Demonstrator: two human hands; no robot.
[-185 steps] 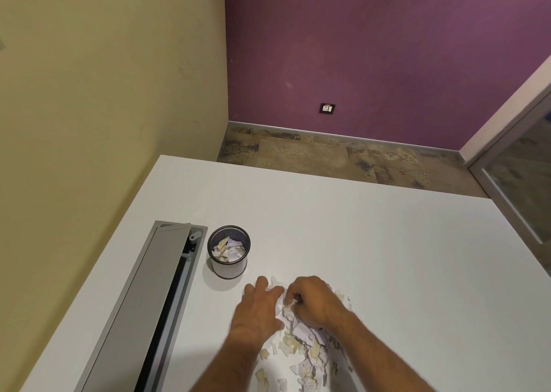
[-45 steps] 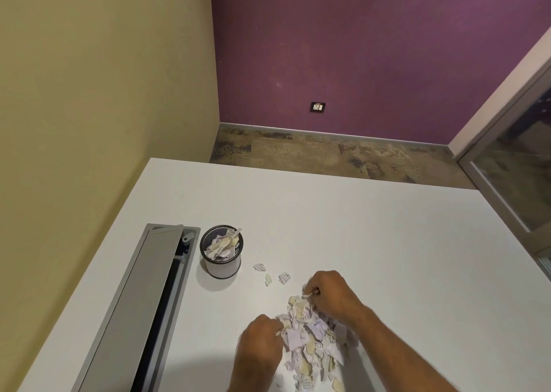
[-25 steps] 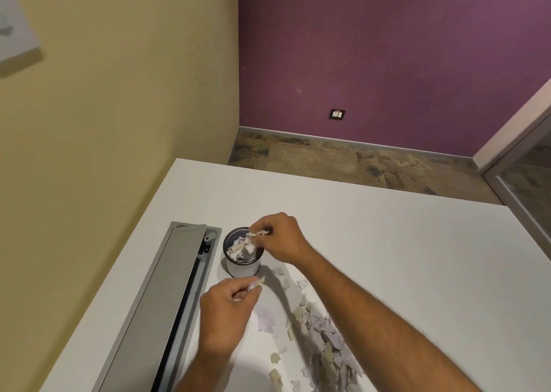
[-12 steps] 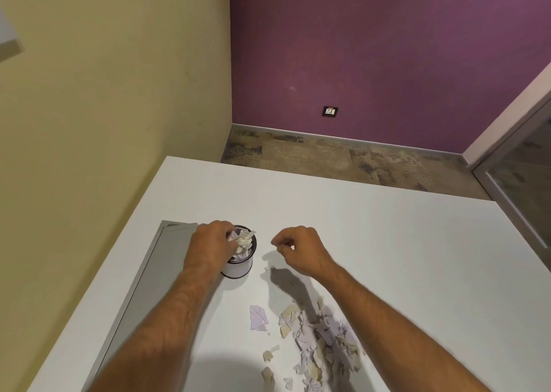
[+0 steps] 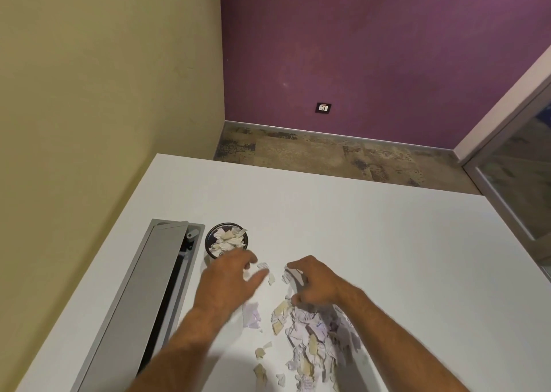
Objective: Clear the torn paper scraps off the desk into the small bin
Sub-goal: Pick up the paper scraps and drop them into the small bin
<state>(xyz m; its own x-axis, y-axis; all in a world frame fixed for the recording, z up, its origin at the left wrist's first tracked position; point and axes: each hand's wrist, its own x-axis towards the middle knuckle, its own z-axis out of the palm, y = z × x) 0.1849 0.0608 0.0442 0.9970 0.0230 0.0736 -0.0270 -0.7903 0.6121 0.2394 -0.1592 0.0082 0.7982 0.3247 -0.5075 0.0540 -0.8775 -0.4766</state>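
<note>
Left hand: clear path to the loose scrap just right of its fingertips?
Probably yes. The left hand is open, holding nothing, and the loose scrap lies flat on bare desk beside its fingers; the right hand sits further right, apart.

Looks like an office room; big white desk [image 5: 357, 227] under the hands, grey cable hatch [image 5: 149, 287] built into it just left of them; wall socket [image 5: 323, 108] on the purple wall [image 5: 372, 48] far ahead, glass door [image 5: 518, 176] off right.

Purple wall [image 5: 372, 48], yellow wall [image 5: 104, 78], mottled floor [image 5: 328, 156]
</note>
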